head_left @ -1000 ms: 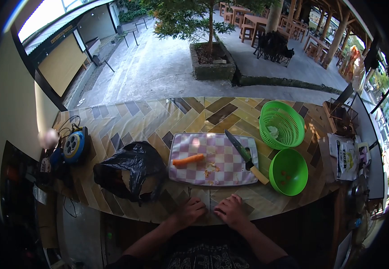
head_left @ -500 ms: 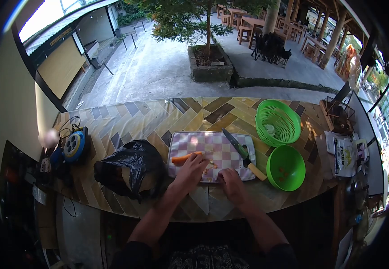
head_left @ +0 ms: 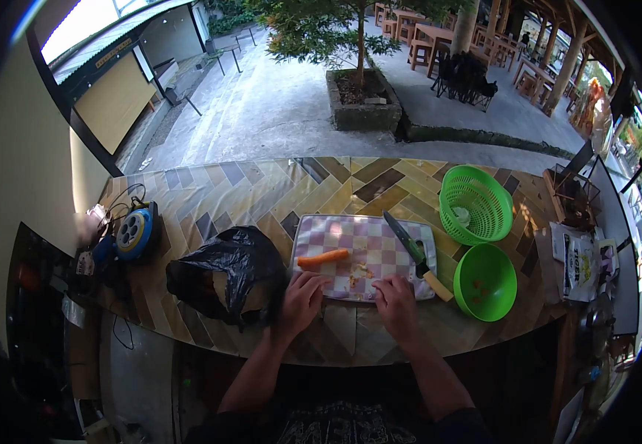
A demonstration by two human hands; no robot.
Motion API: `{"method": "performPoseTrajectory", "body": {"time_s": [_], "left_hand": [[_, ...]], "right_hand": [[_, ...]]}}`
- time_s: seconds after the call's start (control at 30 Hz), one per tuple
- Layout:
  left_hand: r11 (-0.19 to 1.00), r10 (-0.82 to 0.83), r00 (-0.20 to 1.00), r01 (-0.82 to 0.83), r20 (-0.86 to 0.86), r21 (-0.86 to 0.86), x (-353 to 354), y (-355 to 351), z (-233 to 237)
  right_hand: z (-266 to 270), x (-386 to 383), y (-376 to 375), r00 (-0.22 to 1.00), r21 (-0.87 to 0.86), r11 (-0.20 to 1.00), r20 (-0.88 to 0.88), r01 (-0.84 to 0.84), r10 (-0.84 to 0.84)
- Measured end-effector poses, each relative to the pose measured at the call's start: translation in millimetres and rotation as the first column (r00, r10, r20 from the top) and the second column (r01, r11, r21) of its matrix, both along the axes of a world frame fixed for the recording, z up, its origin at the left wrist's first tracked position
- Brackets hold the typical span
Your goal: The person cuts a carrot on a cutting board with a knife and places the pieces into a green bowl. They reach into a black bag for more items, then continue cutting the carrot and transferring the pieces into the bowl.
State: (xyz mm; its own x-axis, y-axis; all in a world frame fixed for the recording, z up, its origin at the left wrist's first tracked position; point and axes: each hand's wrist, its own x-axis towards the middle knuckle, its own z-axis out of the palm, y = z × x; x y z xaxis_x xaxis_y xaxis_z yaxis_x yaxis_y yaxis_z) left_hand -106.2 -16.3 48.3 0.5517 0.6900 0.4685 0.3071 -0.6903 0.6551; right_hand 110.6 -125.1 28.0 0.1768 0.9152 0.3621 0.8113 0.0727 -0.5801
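A checkered cutting board [head_left: 371, 231] lies on the table, with an orange carrot [head_left: 323, 257] on its left half and small orange scraps [head_left: 360, 272] near its middle. Just below the carrot, my left hand [head_left: 305, 297] rests at the board's lower left edge, its fingers loosely bent and apart, holding nothing. My right hand [head_left: 395, 299] is at the lower edge, right of the scraps, with its fingers curled together; what they hold, if anything, is hidden. A knife [head_left: 411, 246] lies across the board's right side, its pale handle past the edge.
Left of the board sits a black plastic bag [head_left: 241, 259]. A green colander [head_left: 476, 205] and a green bowl [head_left: 485, 283] with orange pieces stand to the right. A blue cable reel [head_left: 136, 232] is at the far left, and packets [head_left: 578, 263] lie at the far right.
My left hand has let go of the carrot and drawn back toward the board's lower left edge. The carrot stays on the board. The whole view has shifted slightly.
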Motion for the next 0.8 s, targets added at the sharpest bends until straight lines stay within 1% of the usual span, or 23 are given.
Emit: {"method": "performPoseTrajectory", "body": {"time_s": [0.03, 0.07, 0.1, 0.13, 0.2, 0.3, 0.4, 0.5, 0.6, 0.67, 0.7, 0.77, 0.8], "left_hand": [[0.998, -0.012, 1.000, 0.012, 0.007, -0.070, -9.9, -1.0, 5.8], [0.989, -0.026, 1.000, 0.028, 0.013, -0.142, -21.0, -5.2, 8.4], [0.975, -0.040, 0.999, 0.044, 0.022, -0.217, -28.7, -9.3, 9.1], [0.970, -0.034, 0.998, 0.044, 0.044, -0.240, -32.6, -10.7, 9.9], [0.959, -0.020, 0.996, 0.044, 0.086, -0.280, -38.9, -12.4, 10.7], [0.956, 0.037, 0.993, -0.004, 0.110, -0.293, -41.9, -12.6, 7.6], [0.952, 0.045, 0.991, -0.005, 0.125, -0.305, -41.5, -13.5, 6.8], [0.956, 0.026, 0.993, 0.010, 0.119, -0.292, -36.7, -11.1, 8.9], [0.951, 0.020, 0.997, 0.006, 0.081, -0.310, -27.5, -3.5, 11.8], [0.987, 0.109, 0.994, -0.106, 0.025, -0.119, -11.5, 9.5, 7.0], [0.987, 0.161, 0.987, -0.161, 0.003, -0.022, -3.1, 14.9, 0.7], [0.965, 0.259, 0.962, -0.254, -0.083, 0.057, 17.4, 26.6, -21.3], [0.951, 0.304, 0.945, -0.293, -0.120, 0.102, 26.4, 32.3, -29.4]], "right_hand": [[4.7, -4.9, -4.2, 0.999, -0.018, 0.999, -0.024, -0.048, 0.048], [7.7, -19.0, -10.2, 0.989, -0.044, 0.989, 0.028, -0.144, 0.145], [-0.4, -34.0, -16.1, 0.958, -0.074, 0.957, 0.032, -0.281, 0.284], [-10.0, -49.8, -21.7, 0.909, -0.104, 0.906, 0.033, -0.410, 0.416], [-27.0, -85.5, -25.6, 0.835, -0.101, 0.829, -0.050, -0.550, 0.548], [-38.8, -115.8, -17.9, 0.801, -0.180, 0.805, 0.113, -0.565, 0.587], [-44.0, -121.1, -14.4, 0.799, -0.148, 0.804, 0.105, -0.576, 0.592], [-46.2, -123.0, -17.6, 0.774, -0.071, 0.813, 0.266, -0.578, 0.574], [-49.4, -105.6, -12.9, 0.793, -0.136, 0.823, 0.220, -0.552, 0.568], [-39.6, -74.1, 1.6, 0.931, -0.175, 0.918, 0.023, -0.355, 0.364], [-31.2, -57.4, 10.2, 0.967, -0.211, 0.944, -0.074, -0.254, 0.244], [-10.3, -28.7, 29.3, 0.986, -0.104, 0.990, -0.147, -0.100, 0.084], [-9.8, -17.3, 32.8, 0.994, -0.072, 0.993, -0.075, -0.089, 0.083]]}}
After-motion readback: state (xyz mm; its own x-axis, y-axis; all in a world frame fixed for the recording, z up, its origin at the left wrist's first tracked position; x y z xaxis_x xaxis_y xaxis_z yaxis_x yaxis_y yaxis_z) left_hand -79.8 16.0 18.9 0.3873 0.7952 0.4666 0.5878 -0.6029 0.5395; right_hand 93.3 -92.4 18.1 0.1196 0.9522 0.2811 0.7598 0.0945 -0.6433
